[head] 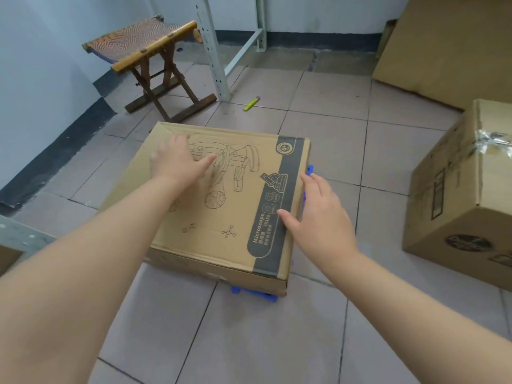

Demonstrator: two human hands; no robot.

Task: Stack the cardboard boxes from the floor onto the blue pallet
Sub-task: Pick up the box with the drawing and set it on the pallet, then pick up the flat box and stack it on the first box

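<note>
A flat cardboard box (pixel 238 217) printed with a microscope drawing and a dark band lies on the blue pallet (pixel 250 293), which shows only as small blue bits under its near edge and right side. My left hand (pixel 177 162) rests flat on the box's top near the far left, fingers spread. Over the box's right edge hovers my right hand (pixel 318 217), fingers apart, thumb touching the dark band. Neither hand grips anything. A second taped cardboard box (pixel 460 195) stands on the floor at the right.
A folding wooden stool (pixel 155 59) stands at the back left by the wall. A yellow utility knife (pixel 251 103) lies on the tiles beyond the box, next to a metal rack post (pixel 214 51). A large cardboard box (pixel 448 45) leans at the back right.
</note>
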